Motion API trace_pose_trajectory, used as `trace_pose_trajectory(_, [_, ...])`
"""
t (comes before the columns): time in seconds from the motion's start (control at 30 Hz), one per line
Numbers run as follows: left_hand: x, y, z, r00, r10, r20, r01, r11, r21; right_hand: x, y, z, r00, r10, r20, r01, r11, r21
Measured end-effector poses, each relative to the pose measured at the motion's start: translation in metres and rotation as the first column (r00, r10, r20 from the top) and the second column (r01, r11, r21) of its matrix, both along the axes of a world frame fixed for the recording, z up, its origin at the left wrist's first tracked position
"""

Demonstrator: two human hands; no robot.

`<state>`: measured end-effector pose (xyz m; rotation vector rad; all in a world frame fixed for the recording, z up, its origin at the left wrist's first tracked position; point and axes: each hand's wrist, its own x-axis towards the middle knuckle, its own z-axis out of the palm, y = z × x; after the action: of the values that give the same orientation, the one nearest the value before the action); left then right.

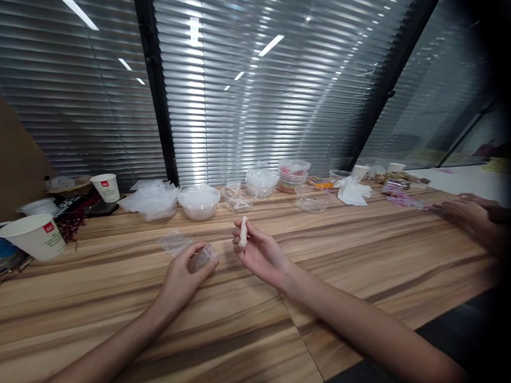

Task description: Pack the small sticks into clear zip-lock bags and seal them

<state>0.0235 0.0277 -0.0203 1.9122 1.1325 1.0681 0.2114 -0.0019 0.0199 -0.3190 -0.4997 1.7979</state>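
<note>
My left hand (180,275) rests low over the wooden table (217,335), its thumb and fingers closed on a small clear plastic bag (204,258). Raised a little to the right of it, my right hand (264,256) pinches a small, whitish, stick-shaped piece (243,233), held upright; what it is made of I cannot tell. Just beyond my left hand, a flat clear plastic sheet or bag (172,241) lies on the wood. Behind both hands stands a round clear tub (199,202) with whitish contents.
Along the blinds are a bag-filled tub (152,199), a clear container (311,200), stacked tubs (293,176) and crumpled tissue (353,190). Paper cups (34,237) stand at left, near a dark phone (102,207). Another person's hands (468,215) are at far right.
</note>
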Motion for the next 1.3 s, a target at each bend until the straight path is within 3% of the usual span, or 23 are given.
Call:
trace_pose_trajectory(0.13, [-0.001, 0.001, -0.001, 0.999, -0.008, -0.035, 0.009, 1.000, 0.027, -0.004, -0.008, -0.002, 0.993, 0.049, -0.108, -0.059, 0.994, -0.088])
trace_pose_trajectory(0.43, [-0.001, -0.004, 0.003, 0.998, 0.003, -0.058, 0.004, 0.993, 0.121, -0.010, -0.015, -0.004, 0.990, 0.086, -0.115, -0.104, 0.980, -0.170])
trace_pose_trajectory(0.63, [-0.004, -0.006, 0.008, 0.996, 0.011, -0.085, 0.017, 0.947, 0.321, -0.014, -0.023, 0.001, 0.984, 0.106, -0.142, -0.129, 0.978, -0.163])
trace_pose_trajectory(0.8, [-0.005, -0.014, 0.014, 0.998, 0.019, -0.064, 0.008, 0.916, 0.401, -0.015, -0.027, 0.004, 0.978, 0.136, -0.161, -0.156, 0.981, -0.118])
trace_pose_trajectory(0.93, [-0.003, -0.020, 0.017, 0.998, 0.050, -0.046, -0.026, 0.912, 0.410, -0.015, -0.028, 0.006, 0.990, 0.116, -0.077, -0.125, 0.984, -0.125])
trace_pose_trajectory(1.0, [-0.003, -0.022, 0.019, 0.998, 0.044, -0.052, -0.019, 0.913, 0.408, -0.016, -0.028, 0.007, 0.997, 0.010, 0.072, -0.005, 0.998, -0.068])
trace_pose_trajectory(1.07, [-0.002, -0.024, 0.021, 0.998, 0.024, -0.064, 0.003, 0.920, 0.392, -0.016, -0.029, 0.008, 0.937, -0.210, 0.280, 0.185, 0.976, 0.114])
trace_pose_trajectory(1.13, [-0.002, -0.026, 0.022, 0.996, -0.008, -0.085, 0.037, 0.935, 0.352, -0.016, -0.029, 0.007, 0.776, -0.452, 0.440, 0.313, 0.881, 0.354])
trace_pose_trajectory(1.2, [-0.003, -0.027, 0.024, 0.994, -0.041, -0.106, 0.071, 0.950, 0.305, -0.017, -0.030, 0.004, 0.608, -0.607, 0.511, 0.344, 0.782, 0.520])
trace_pose_trajectory(1.3, [-0.004, -0.028, 0.024, 0.990, -0.069, -0.119, 0.099, 0.958, 0.269, -0.017, -0.030, -0.003, 0.431, -0.732, 0.528, 0.371, 0.677, 0.635])
